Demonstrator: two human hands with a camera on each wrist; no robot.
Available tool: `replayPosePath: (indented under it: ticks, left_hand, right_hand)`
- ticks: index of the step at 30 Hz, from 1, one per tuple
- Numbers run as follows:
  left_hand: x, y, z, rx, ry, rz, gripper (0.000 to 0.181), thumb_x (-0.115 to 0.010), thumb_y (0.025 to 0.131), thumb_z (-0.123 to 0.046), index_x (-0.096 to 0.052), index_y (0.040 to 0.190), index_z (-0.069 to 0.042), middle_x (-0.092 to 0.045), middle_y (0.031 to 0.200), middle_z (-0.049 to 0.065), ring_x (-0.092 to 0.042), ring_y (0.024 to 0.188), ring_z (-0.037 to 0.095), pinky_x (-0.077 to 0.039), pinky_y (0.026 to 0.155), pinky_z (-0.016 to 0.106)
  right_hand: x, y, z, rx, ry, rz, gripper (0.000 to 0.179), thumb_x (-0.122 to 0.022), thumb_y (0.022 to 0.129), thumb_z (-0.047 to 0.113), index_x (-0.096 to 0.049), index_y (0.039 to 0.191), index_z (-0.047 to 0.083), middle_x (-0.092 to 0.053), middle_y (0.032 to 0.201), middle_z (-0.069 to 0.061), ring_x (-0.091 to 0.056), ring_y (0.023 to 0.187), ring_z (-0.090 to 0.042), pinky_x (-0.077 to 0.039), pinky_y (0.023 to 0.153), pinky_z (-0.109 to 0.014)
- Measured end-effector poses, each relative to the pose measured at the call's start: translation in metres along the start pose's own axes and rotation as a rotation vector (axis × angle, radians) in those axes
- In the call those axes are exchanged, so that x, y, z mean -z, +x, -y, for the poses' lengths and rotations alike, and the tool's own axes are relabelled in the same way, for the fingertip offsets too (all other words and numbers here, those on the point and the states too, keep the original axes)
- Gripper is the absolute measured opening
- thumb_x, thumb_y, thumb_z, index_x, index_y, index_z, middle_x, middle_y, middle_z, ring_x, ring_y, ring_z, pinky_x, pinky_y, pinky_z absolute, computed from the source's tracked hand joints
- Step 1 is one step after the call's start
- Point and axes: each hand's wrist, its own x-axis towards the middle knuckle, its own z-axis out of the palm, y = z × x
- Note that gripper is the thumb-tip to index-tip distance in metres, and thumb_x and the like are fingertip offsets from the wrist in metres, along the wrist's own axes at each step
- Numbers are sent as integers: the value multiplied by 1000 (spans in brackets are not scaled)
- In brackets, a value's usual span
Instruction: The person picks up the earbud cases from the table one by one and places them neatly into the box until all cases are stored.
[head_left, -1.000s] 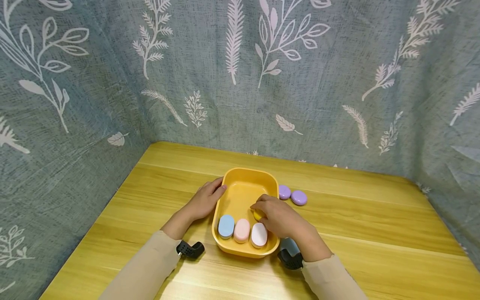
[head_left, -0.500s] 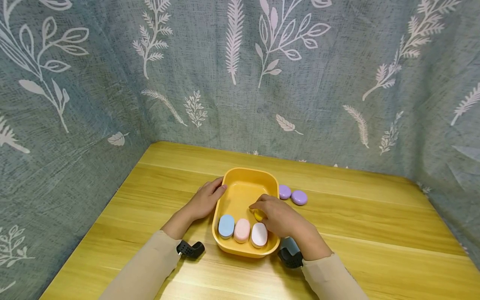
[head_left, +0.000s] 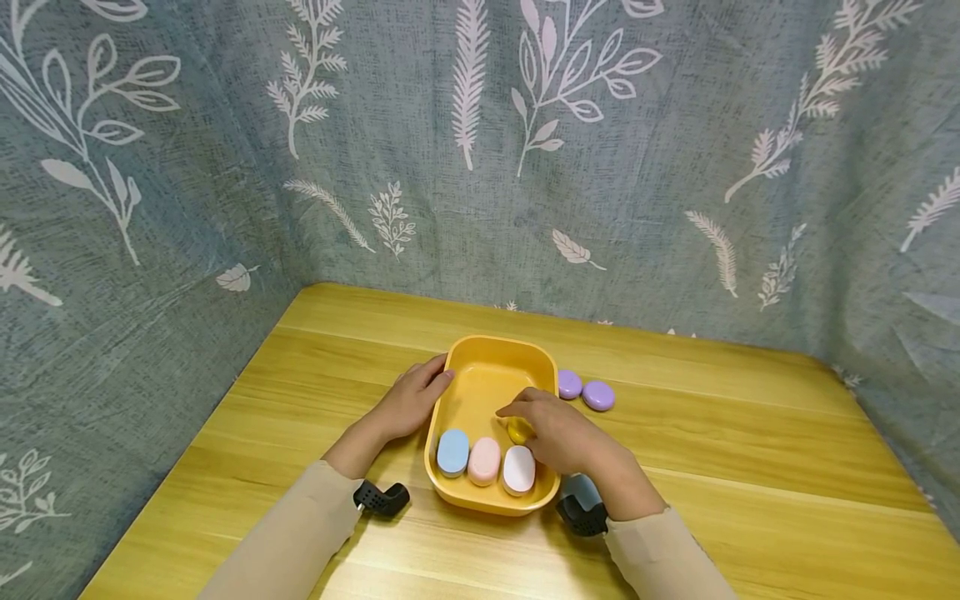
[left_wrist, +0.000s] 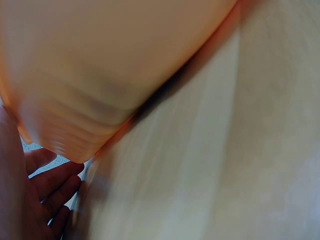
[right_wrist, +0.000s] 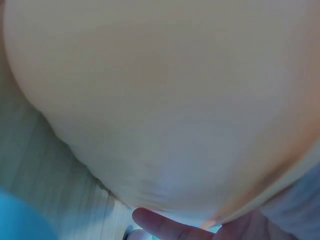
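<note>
My left hand (head_left: 408,400) grips the left wall of a deep yellow tray (head_left: 498,346), thumb at the rim and fingers along the outside. In the left wrist view its fingers (left_wrist: 55,180) lie against the tray's outer wall. Reaching over the right rim, my right hand (head_left: 558,429) holds a small glossy yellow piece (head_left: 519,430) between fingers and thumb, partly hidden by the hand. A blue oval block (head_left: 453,452), a pink one (head_left: 483,461) and a white one (head_left: 519,470) stand in a row at the tray's near end.
Two purple rounded pieces (head_left: 597,395) lie on the wooden table (head_left: 750,467) right of the tray. A blue-grey thing (head_left: 579,490), partly hidden, sits under my right wrist. Patterned curtains (head_left: 420,100) enclose the back and sides.
My right hand's fingertips have shifted slightly left, and a little more of the yellow piece shows beneath them. The left hand and tray keep their places.
</note>
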Motion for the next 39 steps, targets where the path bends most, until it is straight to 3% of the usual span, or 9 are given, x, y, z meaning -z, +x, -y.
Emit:
replayPosePath:
  ticks: [4, 13, 23, 39]
  left_hand:
    - [0, -1, 1, 5, 2, -5, 53, -32, 102, -54, -35, 150, -33, -48, 144, 2, -42, 132, 26, -32, 111, 51]
    - [1, -4, 1, 0, -16, 27, 64, -26, 96, -68, -32, 151, -36, -43, 149, -2, -38, 137, 23, -31, 112, 50]
    - [1, -5, 0, -8, -11, 8, 64, -27, 97, -67, -34, 150, -33, -47, 145, 2, -43, 132, 25, -33, 110, 50]
    - [0, -1, 1, 5, 10, 5, 55, -30, 101, -58, -35, 150, -33, -47, 146, 1, -41, 134, 25, -31, 112, 51]
  right_hand:
    - [0, 0, 0, 17, -8, -7, 42, -60, 90, -1, -64, 128, 18, -60, 122, 1, -56, 111, -17, -50, 92, -35]
    - [0, -2, 0, 68, -82, -56, 39, -62, 90, 3, -65, 127, 17, -61, 119, 1, -58, 110, -17, -49, 93, -35]
    - [2, -6, 3, 71, -124, -127, 37, -66, 90, 13, -65, 128, 14, -60, 118, -1, -57, 106, -18, -50, 89, -34]
    - [14, -19, 3, 49, -112, -197, 40, -69, 90, 21, -63, 129, 17, -59, 124, 0, -55, 113, -18, -49, 94, -35]
